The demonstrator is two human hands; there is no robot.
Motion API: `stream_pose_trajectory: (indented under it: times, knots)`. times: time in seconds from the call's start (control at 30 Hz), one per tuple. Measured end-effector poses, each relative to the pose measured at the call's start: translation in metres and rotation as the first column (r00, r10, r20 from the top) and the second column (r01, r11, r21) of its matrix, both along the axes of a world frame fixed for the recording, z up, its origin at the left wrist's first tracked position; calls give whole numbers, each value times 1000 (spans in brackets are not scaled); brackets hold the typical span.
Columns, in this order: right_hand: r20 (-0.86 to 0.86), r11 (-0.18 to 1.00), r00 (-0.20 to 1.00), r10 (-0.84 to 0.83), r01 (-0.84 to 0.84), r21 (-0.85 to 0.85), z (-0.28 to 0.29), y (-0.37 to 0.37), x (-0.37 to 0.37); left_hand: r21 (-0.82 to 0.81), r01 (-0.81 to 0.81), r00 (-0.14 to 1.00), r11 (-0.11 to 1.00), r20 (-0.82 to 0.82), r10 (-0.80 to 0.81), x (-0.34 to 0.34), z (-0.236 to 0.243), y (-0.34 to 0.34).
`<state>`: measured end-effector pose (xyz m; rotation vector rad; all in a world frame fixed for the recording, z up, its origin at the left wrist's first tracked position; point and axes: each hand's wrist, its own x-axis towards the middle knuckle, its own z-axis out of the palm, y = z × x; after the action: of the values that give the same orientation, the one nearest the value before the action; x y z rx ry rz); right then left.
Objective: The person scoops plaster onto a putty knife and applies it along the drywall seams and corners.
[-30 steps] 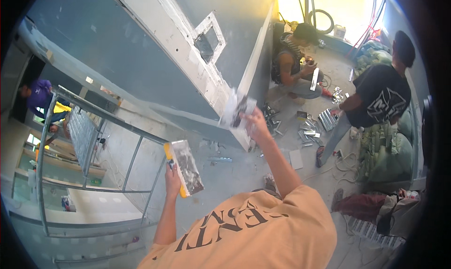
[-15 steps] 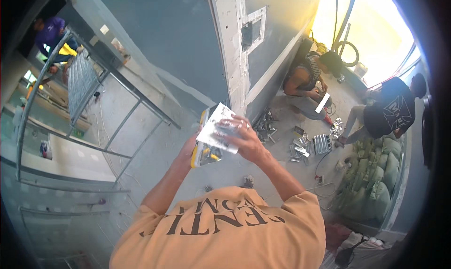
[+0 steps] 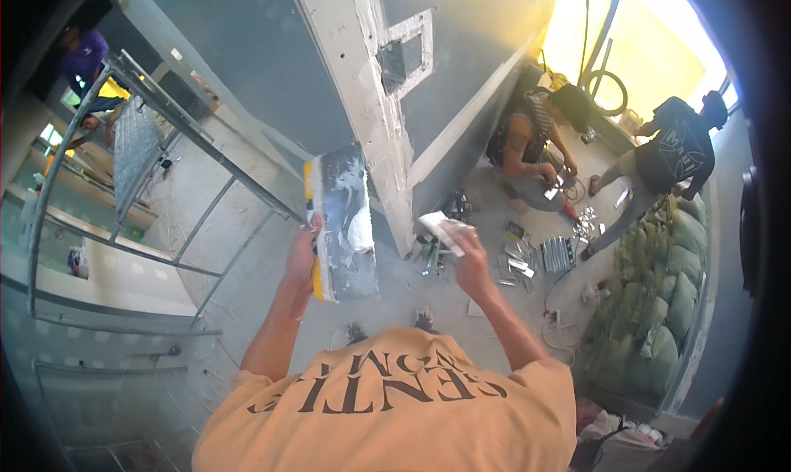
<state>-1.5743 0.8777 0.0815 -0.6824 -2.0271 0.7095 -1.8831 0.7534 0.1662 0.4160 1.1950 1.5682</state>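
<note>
My left hand (image 3: 310, 243) grips a wide flat plastering trowel (image 3: 336, 262) by its yellow-edged long side. White filler (image 3: 360, 229) is smeared over the blade. Off to its right, my right hand (image 3: 470, 256) is closed round a smaller white scraper (image 3: 437, 227), held tilted and apart from the trowel. Just beyond both tools stands a wall corner (image 3: 362, 85) coated with white filler. To the right of that edge, a square opening (image 3: 404, 56) has a white-smeared border.
A metal scaffold frame (image 3: 222, 161) stands at left, with people beyond it. At right a crouching person (image 3: 523, 138) handles metal pieces (image 3: 517, 258) near a standing person (image 3: 680, 147). Green sacks (image 3: 651, 299) lie along the right wall; cables (image 3: 562, 332) cross the floor.
My right hand has drawn away rightward from the trowel with the scraper. The trowel has shifted left, its filler-smeared face now showing. The person at right has straightened up and stepped back.
</note>
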Motion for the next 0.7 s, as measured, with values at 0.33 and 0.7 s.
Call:
stream_pose_trajectory:
  times: [0.33,0.7]
  knots:
    - [-724,199,629,-284,-700,-686,30,-54,-11,288,-156,734,945,-606,306,63,25,26]
    - [-808,328,505,-305,-741,-587,83,-100,-82,-37,217,125,975,-990,-66,42,63,-21]
